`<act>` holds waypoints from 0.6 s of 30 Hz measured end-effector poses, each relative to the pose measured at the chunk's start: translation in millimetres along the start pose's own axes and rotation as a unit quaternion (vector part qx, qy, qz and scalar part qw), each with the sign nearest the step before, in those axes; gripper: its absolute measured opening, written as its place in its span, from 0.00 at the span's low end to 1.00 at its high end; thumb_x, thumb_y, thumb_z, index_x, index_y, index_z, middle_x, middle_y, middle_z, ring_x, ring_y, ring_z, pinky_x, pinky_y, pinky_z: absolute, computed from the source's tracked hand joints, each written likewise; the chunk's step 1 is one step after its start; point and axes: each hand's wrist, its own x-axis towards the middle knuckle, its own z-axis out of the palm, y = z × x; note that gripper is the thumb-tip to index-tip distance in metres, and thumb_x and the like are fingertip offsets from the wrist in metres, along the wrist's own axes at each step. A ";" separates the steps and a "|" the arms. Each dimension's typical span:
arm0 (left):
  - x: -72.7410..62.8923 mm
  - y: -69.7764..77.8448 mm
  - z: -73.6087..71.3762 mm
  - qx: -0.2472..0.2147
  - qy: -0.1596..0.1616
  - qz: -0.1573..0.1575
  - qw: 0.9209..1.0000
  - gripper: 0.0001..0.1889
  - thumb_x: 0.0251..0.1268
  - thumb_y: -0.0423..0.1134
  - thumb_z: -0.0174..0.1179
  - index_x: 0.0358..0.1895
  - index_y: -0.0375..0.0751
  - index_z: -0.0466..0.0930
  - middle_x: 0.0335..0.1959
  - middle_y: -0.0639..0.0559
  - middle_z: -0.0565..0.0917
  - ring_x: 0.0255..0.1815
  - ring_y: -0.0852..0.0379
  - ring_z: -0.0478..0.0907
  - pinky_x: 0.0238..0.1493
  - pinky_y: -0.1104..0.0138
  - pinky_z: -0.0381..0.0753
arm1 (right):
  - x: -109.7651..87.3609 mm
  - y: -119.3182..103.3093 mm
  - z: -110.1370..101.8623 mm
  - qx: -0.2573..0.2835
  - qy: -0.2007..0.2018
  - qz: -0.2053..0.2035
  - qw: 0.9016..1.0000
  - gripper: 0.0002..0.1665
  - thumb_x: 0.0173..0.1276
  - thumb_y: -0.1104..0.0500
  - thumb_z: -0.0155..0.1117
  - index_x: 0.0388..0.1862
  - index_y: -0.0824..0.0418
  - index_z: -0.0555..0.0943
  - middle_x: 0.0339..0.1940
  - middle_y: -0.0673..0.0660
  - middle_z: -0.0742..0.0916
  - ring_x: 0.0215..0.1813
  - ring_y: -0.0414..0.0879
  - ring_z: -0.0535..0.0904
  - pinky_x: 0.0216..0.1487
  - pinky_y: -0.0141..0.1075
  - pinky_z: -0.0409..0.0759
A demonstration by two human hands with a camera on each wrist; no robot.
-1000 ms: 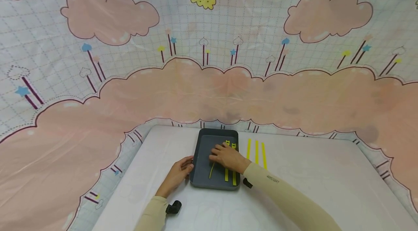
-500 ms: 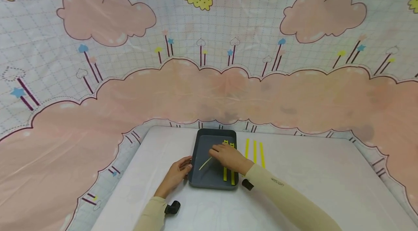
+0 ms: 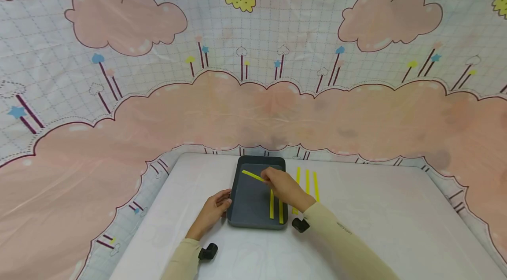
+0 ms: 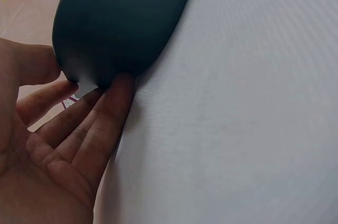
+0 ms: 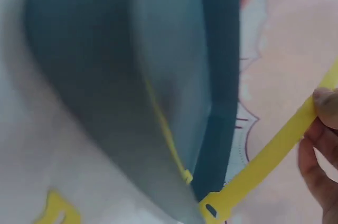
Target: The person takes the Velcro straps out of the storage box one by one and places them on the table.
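Observation:
My right hand [image 3: 283,185] pinches a flat yellow strip [image 3: 252,175] above the dark grey tray [image 3: 247,209]. The strip slants up to the left in the head view. In the right wrist view, the thumb and fingers [image 5: 330,108] grip it partway along, and its wider end has a small slot. Two more yellow strips [image 3: 271,206] lie lengthwise along the tray's right side, their far ends hidden by the right hand. At the tray's left edge, my left hand [image 3: 211,209] holds the wall, thumb by the rim and fingertips [image 4: 124,81] low against the outside.
Right of the tray, three yellow strips [image 3: 307,181] lie side by side on the white table [image 3: 356,218], partly covered by the right forearm. A patterned cloth [image 3: 222,108] with clouds hangs behind the table. Each wrist carries a small black camera [image 3: 208,252].
The pinched strip has swung from pointing down toward the tray's near side to pointing up left. My right hand has turned and shifted slightly right; the left hand stays at the tray's edge.

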 end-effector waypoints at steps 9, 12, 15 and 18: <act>0.3 -2.2 0.1 0.007 -0.003 0.005 1.000 0.23 0.72 0.33 0.56 0.69 0.36 0.70 0.64 0.32 0.76 0.62 0.38 0.77 0.41 0.63 0.82 | -6.0 1.1 -6.1 0.154 0.074 0.088 0.981 0.08 0.68 0.62 0.64 0.45 0.57 0.77 0.35 0.49 0.83 0.36 0.39 0.78 0.40 0.31 0.80; -0.2 -0.6 -0.5 0.003 -0.003 0.004 1.000 0.23 0.72 0.34 0.56 0.69 0.36 0.70 0.64 0.32 0.75 0.62 0.38 0.77 0.40 0.64 0.82 | -8.1 0.4 -8.4 0.188 0.103 0.095 0.972 0.09 0.67 0.62 0.65 0.46 0.57 0.78 0.34 0.50 0.84 0.36 0.40 0.79 0.38 0.31 0.81; -1.3 2.0 -0.7 0.007 -0.003 0.007 1.000 0.23 0.72 0.34 0.55 0.68 0.35 0.70 0.64 0.31 0.75 0.62 0.37 0.77 0.40 0.64 0.82 | -10.6 -0.2 -10.3 0.195 0.132 0.091 0.968 0.09 0.67 0.63 0.65 0.45 0.58 0.80 0.34 0.51 0.85 0.35 0.40 0.80 0.35 0.31 0.80; -2.7 4.5 -0.3 0.003 -0.007 0.004 1.000 0.23 0.72 0.34 0.55 0.68 0.35 0.70 0.64 0.31 0.75 0.62 0.37 0.77 0.40 0.64 0.82 | -13.9 -0.9 -11.1 0.204 0.150 0.100 0.962 0.06 0.67 0.63 0.66 0.43 0.57 0.82 0.33 0.51 0.86 0.34 0.39 0.79 0.34 0.30 0.79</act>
